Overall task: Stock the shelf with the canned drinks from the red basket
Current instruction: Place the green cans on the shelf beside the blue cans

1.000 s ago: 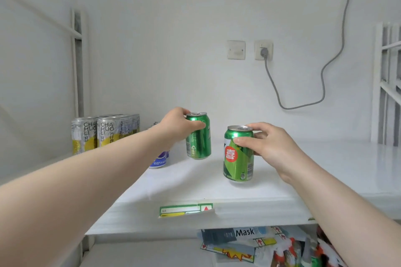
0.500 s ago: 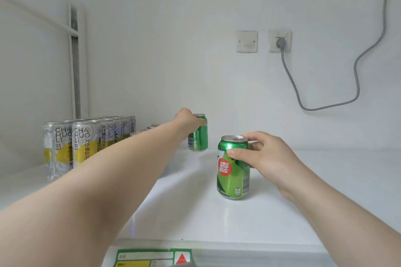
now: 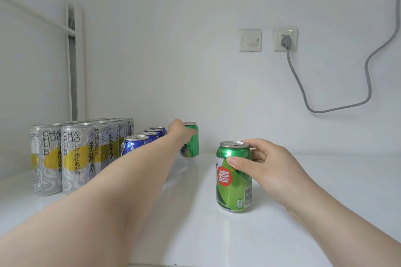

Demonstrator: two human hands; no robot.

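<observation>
Green cans, two, both at the shelf (image 3: pixel 325 180) w/ me. Near green can (image 3: pixel 234 180) stands upright at 4 o'clock; right hand (image 3: pixel 271 169) pinches it near the top, thumb in front, fingers (image 3: pixel 259 145) curled behind the rim. Far green can (image 3: pixel 192 145) is at 12 o'clock, just right of the blue cans (image 3: pixel 132 147); left hand (image 3: pixel 181 133) grips it, though I can't tell if the base is down. Silver cans (image 3: pixel 71 158) at 9. Step: placing. Next, I reckon: seat the far one beside the blue row, let go, then slide the near one in front. Basket not in view.
</observation>
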